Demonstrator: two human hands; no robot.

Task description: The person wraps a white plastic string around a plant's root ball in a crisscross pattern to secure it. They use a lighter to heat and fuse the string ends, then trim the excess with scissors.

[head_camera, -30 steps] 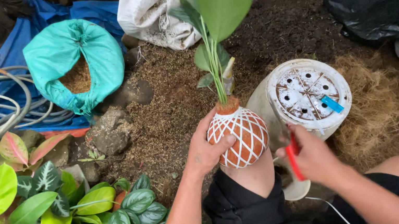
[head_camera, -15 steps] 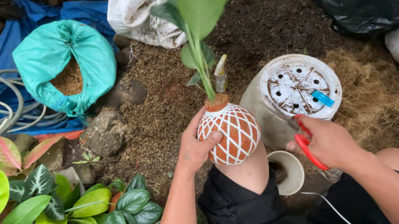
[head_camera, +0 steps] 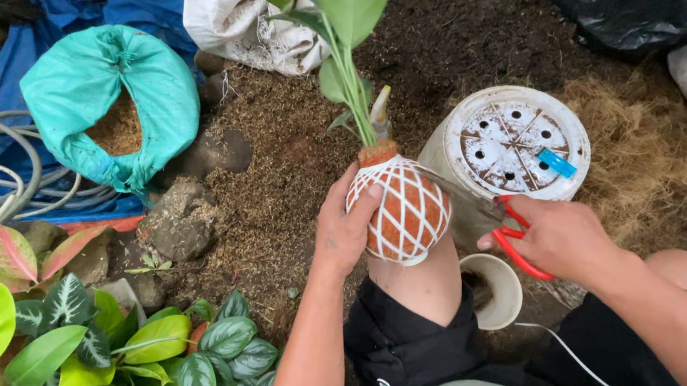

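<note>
Scissors (head_camera: 509, 236) now up at net ball (head_camera: 405, 208), right hand (head_camera: 554, 238) raised from beside knee — blades touching ball's right side. Left hand (head_camera: 346, 224) cups ball from left, plant (head_camera: 351, 28) upright above bent knee. Right hand closed on red handles. Step in hand, likely: trimming netting. Next calls for steady hold, small snip — clear of stem. Upturned pot (head_camera: 511, 145) just behind.

Outdoor ground of dark soil (head_camera: 464, 30) and coconut fibre (head_camera: 645, 148); rocks (head_camera: 180, 222), daylight, no walls.
</note>
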